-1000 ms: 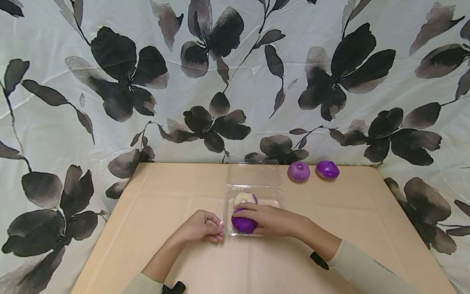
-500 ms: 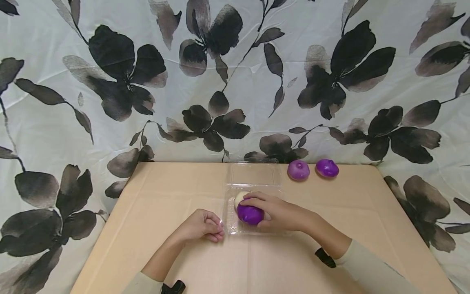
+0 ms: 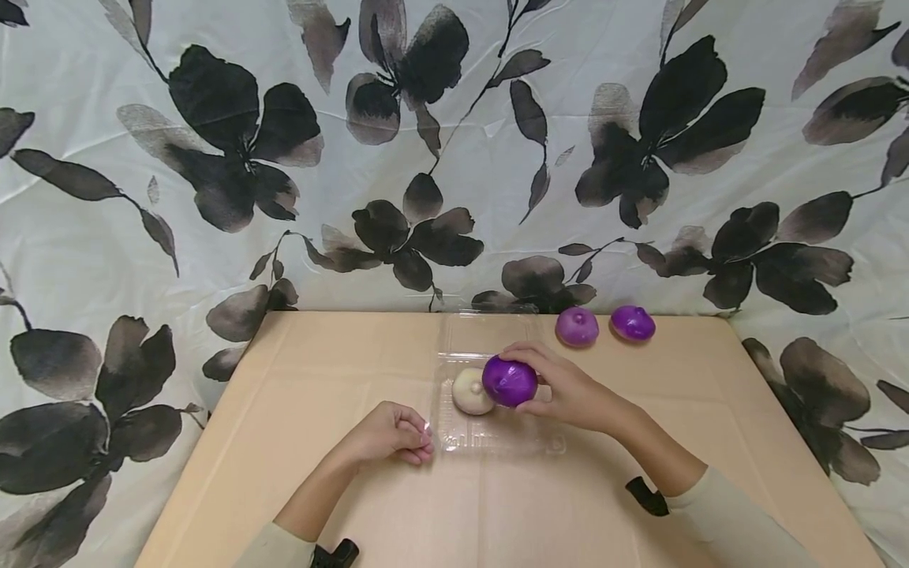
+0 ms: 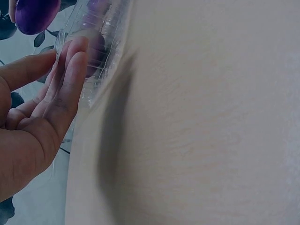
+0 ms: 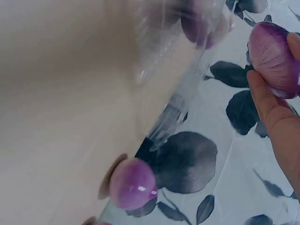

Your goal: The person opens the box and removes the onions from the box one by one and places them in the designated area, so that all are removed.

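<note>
My right hand (image 3: 561, 390) grips a purple onion (image 3: 509, 381), lifted just above a clear plastic clamshell container (image 3: 490, 432) on the tan table. In the right wrist view the same onion (image 5: 275, 58) sits between my fingers. A pale, whitish onion (image 3: 472, 391) lies inside the container beside it. My left hand (image 3: 393, 435) rests on the table with fingertips (image 4: 75, 70) touching the container's left edge (image 4: 101, 70). Two more purple onions (image 3: 577, 327) (image 3: 633, 323) sit at the table's back right; one of these onions (image 5: 133, 183) shows in the right wrist view.
The tan table (image 3: 355, 371) is backed and flanked by a white cloth with black flowers (image 3: 284, 158). The container's open lid (image 3: 490, 335) lies flat behind the tray. Bare table surface stretches left of the container and along the front.
My right hand has lifted the purple onion out of the front of the container and carried it up and to the right. The left hand has stayed at the container's edge.
</note>
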Motion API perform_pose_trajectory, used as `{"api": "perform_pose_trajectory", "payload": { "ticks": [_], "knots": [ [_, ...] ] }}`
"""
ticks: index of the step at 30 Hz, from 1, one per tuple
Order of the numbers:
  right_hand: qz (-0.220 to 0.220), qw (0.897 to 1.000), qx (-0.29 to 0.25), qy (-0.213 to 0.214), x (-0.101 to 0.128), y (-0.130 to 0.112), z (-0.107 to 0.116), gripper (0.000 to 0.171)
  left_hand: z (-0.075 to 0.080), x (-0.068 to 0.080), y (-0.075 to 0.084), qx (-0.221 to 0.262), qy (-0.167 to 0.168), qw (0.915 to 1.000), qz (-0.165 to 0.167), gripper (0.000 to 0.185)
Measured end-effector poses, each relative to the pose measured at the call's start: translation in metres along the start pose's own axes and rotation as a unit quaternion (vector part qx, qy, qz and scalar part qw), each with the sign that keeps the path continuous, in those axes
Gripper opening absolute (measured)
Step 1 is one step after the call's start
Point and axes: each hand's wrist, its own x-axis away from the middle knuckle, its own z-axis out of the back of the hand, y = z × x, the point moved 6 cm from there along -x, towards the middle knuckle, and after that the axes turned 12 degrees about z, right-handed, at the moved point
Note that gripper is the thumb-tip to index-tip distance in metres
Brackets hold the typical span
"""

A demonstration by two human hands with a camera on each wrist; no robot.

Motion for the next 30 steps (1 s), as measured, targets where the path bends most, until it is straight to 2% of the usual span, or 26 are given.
{"api": "perform_pose_trajectory", "payload": {
  "ticks": [5, 10, 17, 22, 30],
  "knots": [
    [-0.017, 0.999, -0.014, 0.048, 0.011, 0.010, 0.015, 0.075, 0.000, 0.000, -0.001, 0.001, -0.001, 1.0000, 0.000, 0.009],
    [-0.052, 0.994, -0.019, 0.090, 0.025, 0.026, 0.031, 0.077, -0.001, 0.000, -0.002, 0.003, -0.001, 1.0000, 0.002, 0.009],
    [-0.084, 0.988, -0.030, 0.129, 0.042, 0.048, 0.049, 0.077, -0.001, 0.001, -0.002, 0.004, -0.001, 1.0000, 0.005, 0.009],
    [-0.090, 0.983, -0.030, 0.159, 0.053, 0.063, 0.057, 0.077, 0.000, 0.002, -0.001, 0.001, 0.001, 1.0000, 0.004, 0.009],
    [-0.127, 0.970, -0.071, 0.195, 0.071, 0.087, 0.056, 0.078, 0.000, 0.000, -0.002, 0.001, 0.000, 1.0000, 0.003, 0.008]
  ]
}}
